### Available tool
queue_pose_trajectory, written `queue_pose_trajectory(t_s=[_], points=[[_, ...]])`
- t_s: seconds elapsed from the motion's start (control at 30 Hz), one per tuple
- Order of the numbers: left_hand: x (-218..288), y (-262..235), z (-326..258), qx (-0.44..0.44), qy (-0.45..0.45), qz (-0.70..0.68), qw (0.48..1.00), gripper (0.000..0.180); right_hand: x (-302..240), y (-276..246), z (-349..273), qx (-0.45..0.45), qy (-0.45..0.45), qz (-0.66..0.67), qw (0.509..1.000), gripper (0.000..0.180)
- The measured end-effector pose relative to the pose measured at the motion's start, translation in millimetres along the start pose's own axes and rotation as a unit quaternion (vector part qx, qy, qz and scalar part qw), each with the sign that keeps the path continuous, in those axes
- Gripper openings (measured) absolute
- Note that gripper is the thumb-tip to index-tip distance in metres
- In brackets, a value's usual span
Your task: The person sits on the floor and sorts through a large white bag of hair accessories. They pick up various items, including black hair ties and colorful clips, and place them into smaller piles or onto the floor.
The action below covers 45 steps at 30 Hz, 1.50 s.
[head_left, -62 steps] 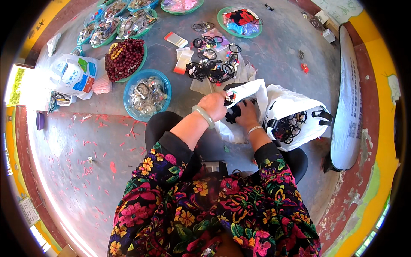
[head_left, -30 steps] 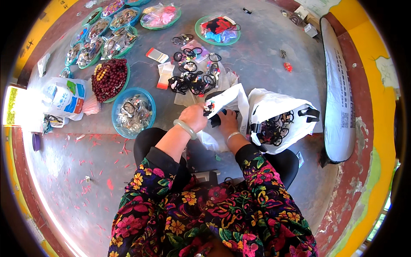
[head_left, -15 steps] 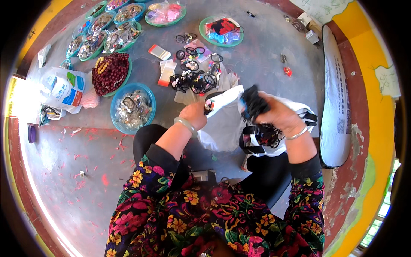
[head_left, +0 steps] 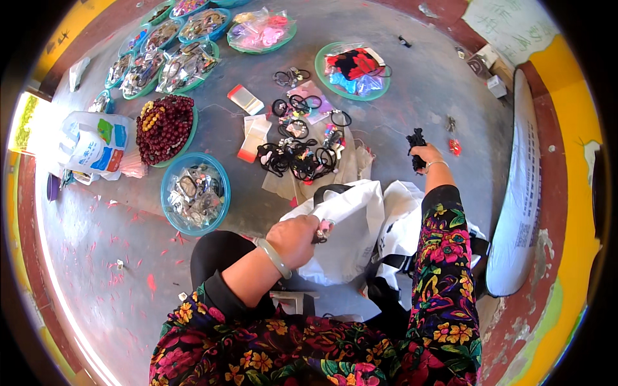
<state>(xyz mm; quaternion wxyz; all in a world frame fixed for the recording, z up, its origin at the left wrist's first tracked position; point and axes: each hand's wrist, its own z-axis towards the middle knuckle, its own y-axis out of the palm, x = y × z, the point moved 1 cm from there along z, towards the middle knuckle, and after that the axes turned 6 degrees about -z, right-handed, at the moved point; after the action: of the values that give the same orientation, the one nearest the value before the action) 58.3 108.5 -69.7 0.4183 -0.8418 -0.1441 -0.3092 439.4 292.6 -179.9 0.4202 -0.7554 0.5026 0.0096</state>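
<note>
White plastic bag [head_left: 351,235], large, crumpled on the floor before the knees. Left hand [head_left: 295,239], arm bent, fist clenched on the bag's edge. Right hand [head_left: 426,155], arm stretched forward well past the bag, fingers wrapped around a bunch of black hair ties [head_left: 416,145] above the grey floor [head_left: 412,83].

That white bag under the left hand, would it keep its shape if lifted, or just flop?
The white bag would probably flop: it lies creased and slumped on the floor. It looks thin, so likely light. The left hand grips its bunched edge, suggesting it crumples easily.
</note>
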Motion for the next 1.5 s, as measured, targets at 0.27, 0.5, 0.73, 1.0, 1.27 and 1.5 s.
queue_pose_trajectory(t_s=[0.27, 0.5, 0.73, 1.0, 1.27, 1.5], points=[[-8.4, 0.3, 9.5, 0.028, 0.016, 0.041, 0.999, 0.017, -9.5, -20.7, -24.5, 0.102, -0.127, 0.025, 0.986, 0.055], [-16.7, 5.3, 5.6, 0.065, 0.011, 0.044, 0.997, 0.023, 11.7, 56.4, -301.4, -0.138, -0.424, -0.191, 0.874, 0.025], [-28.4, 2.9, 1.6, 0.100, -0.045, 0.040, 0.993, 0.033, 109.6, 149.9, -340.6, -0.053, -0.412, -0.400, 0.817, 0.038], [-39.5, 2.2, -14.6, 0.128, -0.078, 0.063, 0.987, 0.030, 108.5, 146.0, -271.3, 0.138, -0.256, -0.451, 0.844, 0.032], [-33.2, 15.1, -23.1, 0.141, -0.073, 0.022, 0.987, 0.032, 121.7, 177.1, -197.9, 0.068, -0.322, -0.534, 0.779, 0.022], [-44.8, 10.4, -25.7, 0.184, -0.052, -0.015, 0.981, 0.034, 123.2, 187.3, -198.4, 0.134, -0.185, -0.263, 0.938, 0.033]])
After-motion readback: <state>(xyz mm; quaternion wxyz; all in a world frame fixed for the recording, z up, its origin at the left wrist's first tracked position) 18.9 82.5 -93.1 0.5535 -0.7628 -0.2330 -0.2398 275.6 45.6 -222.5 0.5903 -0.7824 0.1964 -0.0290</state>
